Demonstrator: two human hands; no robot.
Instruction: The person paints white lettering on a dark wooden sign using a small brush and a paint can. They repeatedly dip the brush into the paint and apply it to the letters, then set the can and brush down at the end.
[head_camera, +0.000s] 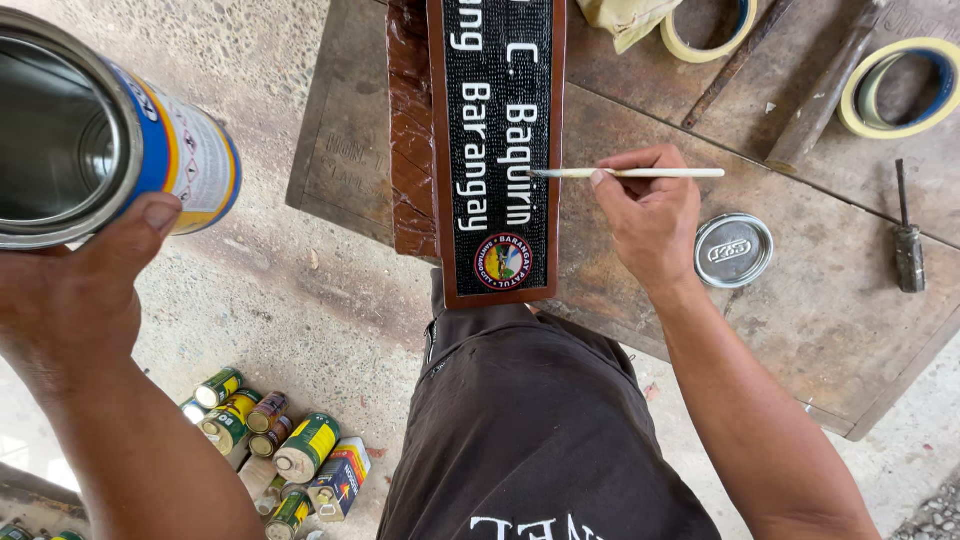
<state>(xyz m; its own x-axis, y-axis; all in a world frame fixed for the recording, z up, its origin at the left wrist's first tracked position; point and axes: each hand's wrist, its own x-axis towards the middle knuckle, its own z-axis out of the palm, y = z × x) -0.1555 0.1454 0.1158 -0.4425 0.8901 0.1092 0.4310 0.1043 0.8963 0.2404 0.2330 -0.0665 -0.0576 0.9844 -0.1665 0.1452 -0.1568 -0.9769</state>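
Observation:
My left hand (75, 285) holds an open metal paint can (90, 140) with a blue, yellow and white label, raised at the upper left. My right hand (650, 215) grips a thin white paintbrush (640, 173), its tip resting on the white lettering of a long black carved sign (497, 140) with a reddish-brown wooden frame. A round coloured emblem (503, 262) sits at the sign's near end. The sign lies on a worn wooden board (800, 300), its near end over my lap.
A round metal can lid (733, 250) lies right of my hand. Two tape rolls (900, 88), a screwdriver (908, 240), wooden-handled tools (825, 95) and a cloth (625, 18) lie farther back. Several small paint cans (280, 450) stand on the concrete floor at lower left.

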